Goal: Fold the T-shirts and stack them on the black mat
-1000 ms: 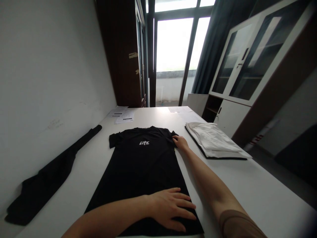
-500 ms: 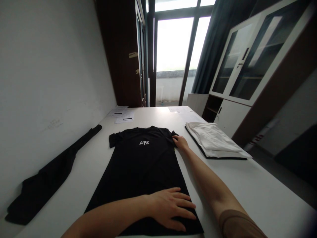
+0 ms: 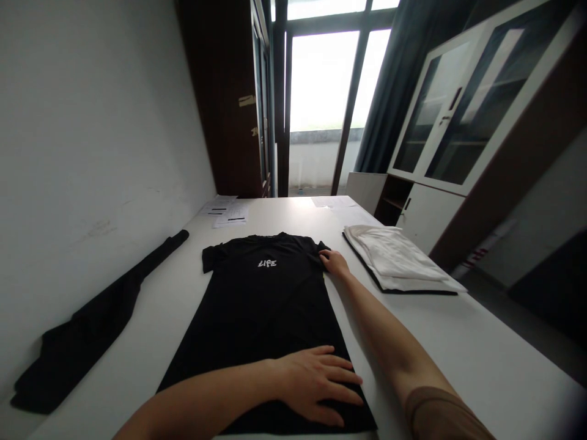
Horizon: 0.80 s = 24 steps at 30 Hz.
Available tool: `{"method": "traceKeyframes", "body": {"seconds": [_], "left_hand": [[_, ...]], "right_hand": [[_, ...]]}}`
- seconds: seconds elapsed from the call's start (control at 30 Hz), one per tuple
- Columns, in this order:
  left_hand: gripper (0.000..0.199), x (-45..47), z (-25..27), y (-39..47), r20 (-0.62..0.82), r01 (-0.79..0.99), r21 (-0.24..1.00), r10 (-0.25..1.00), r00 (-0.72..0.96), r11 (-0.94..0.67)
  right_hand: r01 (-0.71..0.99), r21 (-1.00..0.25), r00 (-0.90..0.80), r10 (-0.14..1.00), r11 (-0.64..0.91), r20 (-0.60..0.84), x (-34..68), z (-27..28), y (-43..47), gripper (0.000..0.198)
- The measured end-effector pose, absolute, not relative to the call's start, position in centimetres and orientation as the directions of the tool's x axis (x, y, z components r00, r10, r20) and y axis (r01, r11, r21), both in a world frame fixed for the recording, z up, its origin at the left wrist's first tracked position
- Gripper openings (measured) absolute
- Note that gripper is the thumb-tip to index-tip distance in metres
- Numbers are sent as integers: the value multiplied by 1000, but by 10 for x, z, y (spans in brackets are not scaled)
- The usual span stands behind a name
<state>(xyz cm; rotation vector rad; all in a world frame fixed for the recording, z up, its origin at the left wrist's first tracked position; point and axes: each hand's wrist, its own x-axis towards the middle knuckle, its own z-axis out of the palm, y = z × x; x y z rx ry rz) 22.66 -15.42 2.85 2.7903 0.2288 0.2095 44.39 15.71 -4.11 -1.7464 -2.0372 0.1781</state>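
Note:
A black T-shirt (image 3: 261,305) with small white lettering on its chest is spread flat, its collar pointing away from me. My left hand (image 3: 321,385) lies palm down on the shirt's lower right part, near the hem, fingers spread. My left forearm crosses over the lower shirt and hides some of it. At the right sleeve, my right hand (image 3: 335,263) has its fingers closed on the cloth by the sleeve edge; the thumb is hard to make out. The left sleeve (image 3: 213,257) lies on the table.
The white table (image 3: 293,214) runs toward a window. A stack of folded white cloth (image 3: 398,256) with black cloth beneath lies at right. A long black garment (image 3: 101,324) lies along the left wall. Papers (image 3: 229,211) rest at the far left; a white cabinet (image 3: 440,116) stands beyond, right.

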Motion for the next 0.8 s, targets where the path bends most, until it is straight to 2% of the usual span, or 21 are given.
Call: {"method": "traceKeyframes", "body": {"seconds": [0.8], "left_hand": [[54,226,26,-154,130,128,330,179,975,-935]], "right_hand": [[907,-375,-101,963,193,251,445,-44,159,33]]}}
